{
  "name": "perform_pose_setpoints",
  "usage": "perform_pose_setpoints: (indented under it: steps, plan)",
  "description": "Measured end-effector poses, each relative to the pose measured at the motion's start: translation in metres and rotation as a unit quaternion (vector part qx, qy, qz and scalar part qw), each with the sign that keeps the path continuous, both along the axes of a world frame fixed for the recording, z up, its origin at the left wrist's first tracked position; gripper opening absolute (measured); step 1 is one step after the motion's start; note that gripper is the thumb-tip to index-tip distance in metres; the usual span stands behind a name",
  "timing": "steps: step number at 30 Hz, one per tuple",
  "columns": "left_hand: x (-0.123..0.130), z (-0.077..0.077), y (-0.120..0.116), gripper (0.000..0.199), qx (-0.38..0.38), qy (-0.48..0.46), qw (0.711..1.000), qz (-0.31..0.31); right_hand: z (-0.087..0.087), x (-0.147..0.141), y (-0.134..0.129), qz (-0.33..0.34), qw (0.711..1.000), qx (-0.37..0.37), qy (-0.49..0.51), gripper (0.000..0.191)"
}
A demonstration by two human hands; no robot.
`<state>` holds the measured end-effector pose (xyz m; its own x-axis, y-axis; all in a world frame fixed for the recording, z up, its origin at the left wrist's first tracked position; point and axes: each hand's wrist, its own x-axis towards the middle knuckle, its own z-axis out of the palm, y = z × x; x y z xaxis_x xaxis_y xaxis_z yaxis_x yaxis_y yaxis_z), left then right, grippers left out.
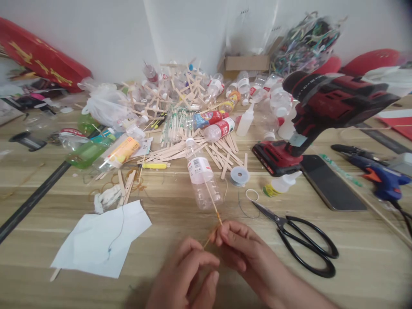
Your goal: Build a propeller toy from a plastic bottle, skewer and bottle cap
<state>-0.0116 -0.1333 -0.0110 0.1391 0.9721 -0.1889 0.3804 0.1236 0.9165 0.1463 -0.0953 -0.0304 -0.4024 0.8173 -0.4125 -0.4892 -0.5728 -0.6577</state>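
Between thumb and fingers, my right hand (246, 249) pinches a thin wooden stick (210, 195) that points up and away. An orange-brown rubber band (218, 215) is wound around the stick just above my fingertips. A yellowish strand of it runs down to my left hand (186, 274), whose curled fingers close on its end. Just beyond the stick, a clear plastic bottle (199, 171) lies with its cap pointing away. Black-handled scissors (299, 236) rest to the right of my right hand.
A red and black cordless drill (331, 107) stands at the right, near a phone (331, 182) and a blue glue gun (380, 171). White paper (99, 240) lies left. Wooden sticks (177, 150), a spool (240, 176) and several bottles (220, 128) spread behind.
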Motion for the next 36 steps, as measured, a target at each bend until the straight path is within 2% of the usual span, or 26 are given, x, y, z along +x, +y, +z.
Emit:
perform_pose_setpoints:
  steps: [3,9,12,14,18,23,26,28,31,36]
  plan:
    - [-0.005,0.007,0.007,0.019,0.006,0.007,0.999,0.043,-0.002,0.001,0.0,-0.003,1.0,-0.016,0.026,0.025]
    - [-0.018,0.015,0.033,0.019,-0.054,0.049,0.994,0.087,-0.003,-0.001,-0.002,-0.007,0.999,-0.008,0.037,0.024]
    - [-0.014,0.018,0.047,0.024,-0.072,0.101,0.991,0.052,-0.003,-0.003,-0.002,-0.004,0.999,-0.004,0.034,0.024]
    - [-0.011,0.016,0.054,0.026,-0.055,0.124,0.991,0.017,-0.004,-0.003,-0.003,-0.002,0.999,0.001,0.04,0.024]
    - [-0.008,0.01,0.065,0.023,-0.035,0.119,0.991,-0.051,-0.005,-0.001,-0.005,0.001,0.999,0.009,0.049,0.026]
    - [-0.018,0.007,0.077,0.019,-0.103,0.051,0.982,-0.15,-0.004,0.0,-0.007,0.037,0.998,0.008,0.059,0.03]
    - [-0.023,0.001,0.079,0.018,-0.145,-0.051,0.969,-0.192,-0.003,-0.001,-0.007,0.069,0.995,0.003,0.067,0.032]
    - [-0.022,-0.006,0.077,0.026,-0.18,-0.134,0.958,-0.177,-0.003,-0.002,-0.007,0.076,0.995,0.001,0.066,0.034]
    - [-0.015,-0.015,0.069,0.041,-0.233,-0.206,0.942,-0.122,-0.002,-0.005,-0.008,0.08,0.995,-0.006,0.065,0.036]
    - [-0.002,-0.017,0.059,0.042,-0.29,-0.292,0.907,-0.093,-0.005,-0.009,-0.01,0.096,0.995,0.005,0.041,0.039]
